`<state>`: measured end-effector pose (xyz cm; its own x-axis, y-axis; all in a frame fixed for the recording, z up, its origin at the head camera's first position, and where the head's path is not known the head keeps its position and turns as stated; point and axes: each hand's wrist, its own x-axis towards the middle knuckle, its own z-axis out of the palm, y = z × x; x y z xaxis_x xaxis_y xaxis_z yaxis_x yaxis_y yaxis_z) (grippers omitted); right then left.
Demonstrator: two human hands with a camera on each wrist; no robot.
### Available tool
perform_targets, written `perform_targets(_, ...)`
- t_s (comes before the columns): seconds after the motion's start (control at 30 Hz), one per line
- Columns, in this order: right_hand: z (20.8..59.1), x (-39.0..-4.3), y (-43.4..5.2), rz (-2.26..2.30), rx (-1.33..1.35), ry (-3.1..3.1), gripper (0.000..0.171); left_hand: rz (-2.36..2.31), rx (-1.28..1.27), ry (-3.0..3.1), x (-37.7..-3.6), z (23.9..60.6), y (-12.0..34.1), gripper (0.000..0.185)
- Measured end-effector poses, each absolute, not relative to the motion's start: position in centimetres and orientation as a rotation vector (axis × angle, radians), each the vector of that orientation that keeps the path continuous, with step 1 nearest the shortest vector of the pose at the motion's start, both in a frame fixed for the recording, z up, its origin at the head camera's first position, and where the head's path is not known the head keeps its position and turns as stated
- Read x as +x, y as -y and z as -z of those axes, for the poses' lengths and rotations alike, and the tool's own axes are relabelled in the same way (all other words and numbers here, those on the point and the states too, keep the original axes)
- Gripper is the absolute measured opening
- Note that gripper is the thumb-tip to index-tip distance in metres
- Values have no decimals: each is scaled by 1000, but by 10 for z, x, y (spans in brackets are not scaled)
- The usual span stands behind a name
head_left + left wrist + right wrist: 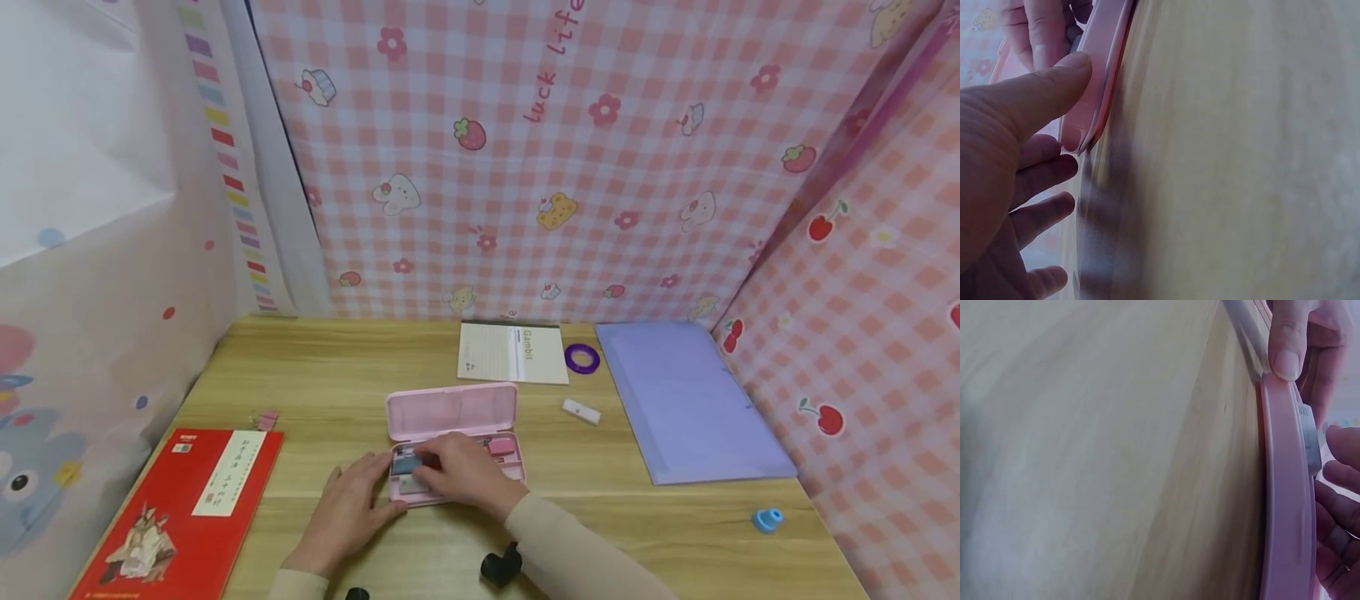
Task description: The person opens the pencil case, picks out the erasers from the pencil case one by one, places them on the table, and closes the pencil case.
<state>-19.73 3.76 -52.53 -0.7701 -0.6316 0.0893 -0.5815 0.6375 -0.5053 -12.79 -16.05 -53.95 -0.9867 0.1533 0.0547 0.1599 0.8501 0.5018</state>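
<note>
Left hand (347, 508) resting relaxed against the open pink pencil case (453, 437) near the desk (315, 392) middle, thumb on its rim. Right hand (461, 471) reaching inside, fingers (427, 461) curled over a grey item (406, 464); cannot tell whether grasping it

This is looking like a small study corner at home, screened off as a booth. Pink gingham cloth (570, 167) printed with strawberries, bunnies and cupcakes is hanging behind a light wooden desk (337, 367), cherry-print cloth (862, 333) is closing the right side, and pale sheeting (90, 250) with coloured dots is covering the left. School stationery is lying across the desk: a red book (180, 517), a notebook (513, 352), a lilac folder (690, 400), a purple tape ring (582, 358), a white eraser (581, 410), a blue sharpener (767, 520) and an open pink pencil case (452, 412), all pointing to homework and craft, not office work
</note>
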Motion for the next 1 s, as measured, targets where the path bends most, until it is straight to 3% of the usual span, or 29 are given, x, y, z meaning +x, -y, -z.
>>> perform_targets(0.43, 525, -196, -29, 1039, -835, -2673, 27, 803, -282, 2985, -127, 538, 161, 72)
perform_targets(1.0, 525, -200, -25, 1051, -798, -2669, 24, 822, -279, 2991, -126, 536, 160, 72)
